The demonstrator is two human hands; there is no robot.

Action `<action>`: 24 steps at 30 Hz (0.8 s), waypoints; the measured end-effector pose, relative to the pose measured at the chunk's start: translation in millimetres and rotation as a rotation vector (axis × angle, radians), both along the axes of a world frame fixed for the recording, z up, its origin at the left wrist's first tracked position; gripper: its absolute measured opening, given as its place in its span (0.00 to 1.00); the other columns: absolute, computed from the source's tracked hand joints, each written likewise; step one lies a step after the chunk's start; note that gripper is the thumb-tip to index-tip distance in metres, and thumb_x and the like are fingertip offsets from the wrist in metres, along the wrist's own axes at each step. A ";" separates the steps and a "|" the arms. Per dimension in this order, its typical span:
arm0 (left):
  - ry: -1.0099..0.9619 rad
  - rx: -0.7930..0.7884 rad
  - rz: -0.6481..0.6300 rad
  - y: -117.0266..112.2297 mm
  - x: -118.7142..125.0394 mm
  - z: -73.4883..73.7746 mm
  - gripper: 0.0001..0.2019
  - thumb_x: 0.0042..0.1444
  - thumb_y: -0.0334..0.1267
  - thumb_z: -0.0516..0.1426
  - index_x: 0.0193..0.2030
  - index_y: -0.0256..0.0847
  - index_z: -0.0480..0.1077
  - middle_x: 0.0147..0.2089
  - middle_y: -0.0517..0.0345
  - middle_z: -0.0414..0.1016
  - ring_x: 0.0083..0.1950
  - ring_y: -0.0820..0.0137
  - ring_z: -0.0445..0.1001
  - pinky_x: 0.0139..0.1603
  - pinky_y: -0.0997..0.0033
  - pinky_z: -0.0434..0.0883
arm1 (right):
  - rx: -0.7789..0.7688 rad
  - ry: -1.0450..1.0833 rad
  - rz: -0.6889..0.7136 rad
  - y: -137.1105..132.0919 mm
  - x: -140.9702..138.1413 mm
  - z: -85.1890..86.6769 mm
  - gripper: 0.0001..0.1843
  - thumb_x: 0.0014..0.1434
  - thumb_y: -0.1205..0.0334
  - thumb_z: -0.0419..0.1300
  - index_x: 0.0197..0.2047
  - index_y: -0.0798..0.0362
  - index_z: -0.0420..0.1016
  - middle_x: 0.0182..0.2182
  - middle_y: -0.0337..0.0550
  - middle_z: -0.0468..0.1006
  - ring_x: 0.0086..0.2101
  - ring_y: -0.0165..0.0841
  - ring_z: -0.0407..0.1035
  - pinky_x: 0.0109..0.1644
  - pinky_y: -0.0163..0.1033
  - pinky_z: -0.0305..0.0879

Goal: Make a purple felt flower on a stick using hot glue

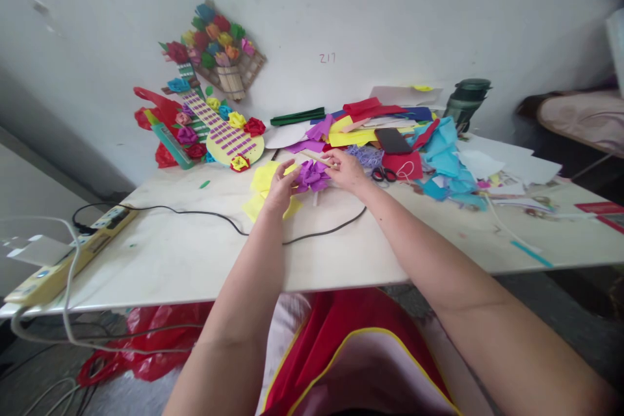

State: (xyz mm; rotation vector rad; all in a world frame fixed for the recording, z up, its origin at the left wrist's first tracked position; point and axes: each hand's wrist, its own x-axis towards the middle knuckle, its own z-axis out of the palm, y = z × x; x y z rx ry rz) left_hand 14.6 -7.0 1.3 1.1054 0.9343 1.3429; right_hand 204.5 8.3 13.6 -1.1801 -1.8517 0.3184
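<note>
Between my hands is a purple crepe-paper flower (pixel 312 175) with ruffled petals. My left hand (pixel 281 187) pinches its left edge with thumb and fingers. On the other side, my right hand (pixel 347 170) grips a thin pale stick (pixel 314 157) that lies across the top of the flower; some of its fingers are close to the petals. A short pale strip (pixel 315 199) shows just below the flower. Yellow crepe paper (pixel 260 190) lies flat under and beside my left hand.
A black cable (pixel 209 212) crosses the table (pixel 195 266) from a power strip (pixel 92 240). Scissors (pixel 384 174), a phone (pixel 392 141) and coloured paper are to the right. A paper-flower guitar (pixel 234 143), glue bottle (pixel 170 143) and green flask (pixel 467 104) stand behind.
</note>
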 end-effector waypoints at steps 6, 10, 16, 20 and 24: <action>0.122 0.030 0.021 -6.6 3.1 4.5 0.28 0.36 0.50 0.69 0.43 0.38 0.70 0.29 0.61 0.72 0.25 0.74 0.70 0.27 0.73 0.66 | -0.015 -0.057 0.095 -2.8 1.1 3.1 0.17 0.52 0.65 0.59 0.47 0.51 0.74 0.37 0.42 0.81 0.38 0.36 0.75 0.46 0.41 0.69; 0.139 0.081 0.027 -7.8 4.2 5.3 0.25 0.38 0.47 0.68 0.42 0.38 0.71 0.28 0.62 0.71 0.24 0.76 0.66 0.26 0.75 0.61 | -0.022 -0.056 0.154 -2.0 1.9 3.3 0.17 0.51 0.68 0.58 0.46 0.51 0.75 0.36 0.41 0.81 0.39 0.37 0.75 0.46 0.42 0.70; 0.182 0.129 -0.050 -6.1 4.0 4.3 0.25 0.39 0.42 0.65 0.46 0.38 0.71 0.27 0.62 0.72 0.24 0.76 0.64 0.25 0.75 0.55 | -0.084 -0.017 0.245 -3.3 2.1 2.9 0.18 0.49 0.69 0.58 0.45 0.52 0.76 0.36 0.41 0.81 0.37 0.36 0.74 0.45 0.41 0.69; 0.187 0.124 -0.114 -5.6 4.4 3.5 0.23 0.39 0.37 0.63 0.46 0.38 0.71 0.30 0.60 0.74 0.26 0.74 0.67 0.27 0.74 0.58 | -0.143 0.016 0.306 -6.1 0.7 3.5 0.18 0.49 0.68 0.58 0.45 0.54 0.76 0.35 0.41 0.81 0.35 0.35 0.74 0.41 0.39 0.67; 0.190 0.164 -0.133 -6.6 6.5 4.5 0.19 0.36 0.34 0.62 0.40 0.36 0.73 0.26 0.61 0.73 0.28 0.73 0.69 0.31 0.74 0.63 | -0.164 0.038 0.320 -7.3 -0.5 4.0 0.17 0.49 0.65 0.58 0.44 0.56 0.76 0.32 0.42 0.80 0.33 0.34 0.72 0.38 0.37 0.65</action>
